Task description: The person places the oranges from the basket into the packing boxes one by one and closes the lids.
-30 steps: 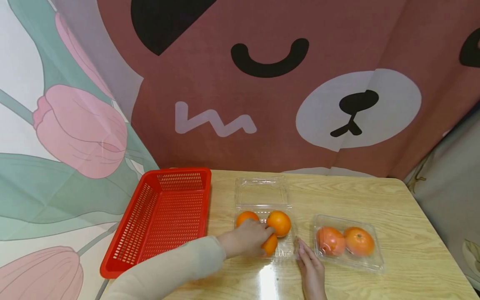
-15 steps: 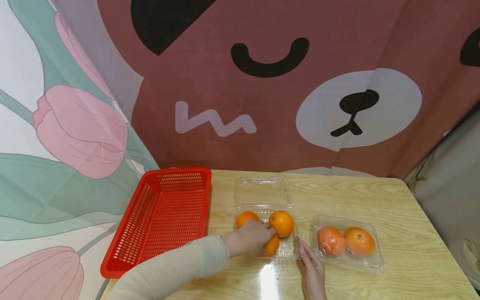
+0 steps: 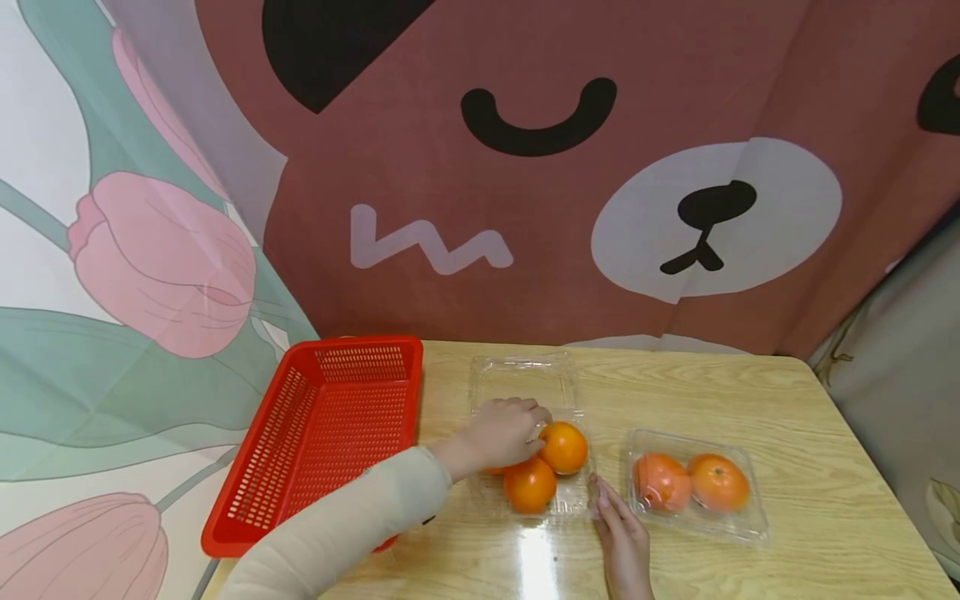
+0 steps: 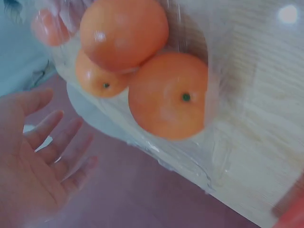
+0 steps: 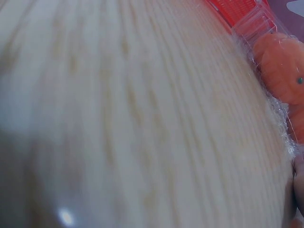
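Observation:
My left hand (image 3: 504, 432) is over an open clear plastic clamshell box (image 3: 573, 500), covering part of the oranges. In the left wrist view the left hand (image 4: 38, 156) has spread fingers and holds nothing. Inside the box are a front orange (image 3: 530, 486), a right-rear orange (image 3: 565, 448) and a left orange (image 3: 492, 472) mostly hidden by the hand. My right hand (image 3: 624, 537) pinches the box's right edge between thumb and fingers. Only a sliver of the right hand (image 5: 299, 187) shows in the right wrist view, beside the box.
A red perforated plastic basket (image 3: 408, 417) stands at the left of the wooden table (image 3: 810, 433). To the right sits another clear box (image 3: 738, 529) with two reddish-orange round fruits (image 3: 718, 483). A printed curtain (image 3: 420, 300) hangs behind the table.
My left hand has let go of the front orange and moved up and back over the left one. The right-rear orange has shifted slightly right. My right hand has stayed put.

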`<state>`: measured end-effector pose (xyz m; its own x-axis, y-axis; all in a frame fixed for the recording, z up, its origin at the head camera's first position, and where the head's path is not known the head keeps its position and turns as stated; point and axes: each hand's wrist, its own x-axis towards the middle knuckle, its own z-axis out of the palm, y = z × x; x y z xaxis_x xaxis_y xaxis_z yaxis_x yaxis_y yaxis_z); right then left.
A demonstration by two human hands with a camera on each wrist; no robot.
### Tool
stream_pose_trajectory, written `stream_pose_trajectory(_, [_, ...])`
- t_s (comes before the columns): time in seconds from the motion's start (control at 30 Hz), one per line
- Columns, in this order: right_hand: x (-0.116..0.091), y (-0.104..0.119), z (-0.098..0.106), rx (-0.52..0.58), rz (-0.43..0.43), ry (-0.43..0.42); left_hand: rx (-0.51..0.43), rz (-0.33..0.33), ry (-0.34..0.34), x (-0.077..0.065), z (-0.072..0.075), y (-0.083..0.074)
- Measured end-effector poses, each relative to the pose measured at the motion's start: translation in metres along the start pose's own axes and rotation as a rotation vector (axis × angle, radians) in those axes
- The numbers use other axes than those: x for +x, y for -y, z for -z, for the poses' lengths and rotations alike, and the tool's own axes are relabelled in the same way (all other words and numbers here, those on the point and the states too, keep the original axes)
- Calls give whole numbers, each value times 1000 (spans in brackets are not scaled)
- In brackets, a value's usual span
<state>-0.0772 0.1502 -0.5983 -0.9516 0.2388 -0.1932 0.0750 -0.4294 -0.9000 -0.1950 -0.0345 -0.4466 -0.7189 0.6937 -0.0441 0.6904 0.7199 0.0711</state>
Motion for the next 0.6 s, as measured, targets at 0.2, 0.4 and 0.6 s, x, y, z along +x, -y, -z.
stream_pose_trajectory(0.2, [0, 0, -1, 9, -12, -13, -75, 109, -67, 8, 6, 19])
stream_pose_trajectory(0.4, [0, 0, -1, 14, -3, -5, -126, 180, -95, 17, 3, 38])
stream_pose_trajectory(0.6, [-1, 2, -2, 8, -16, -9, -168, 274, -94, 23, 1, 52])
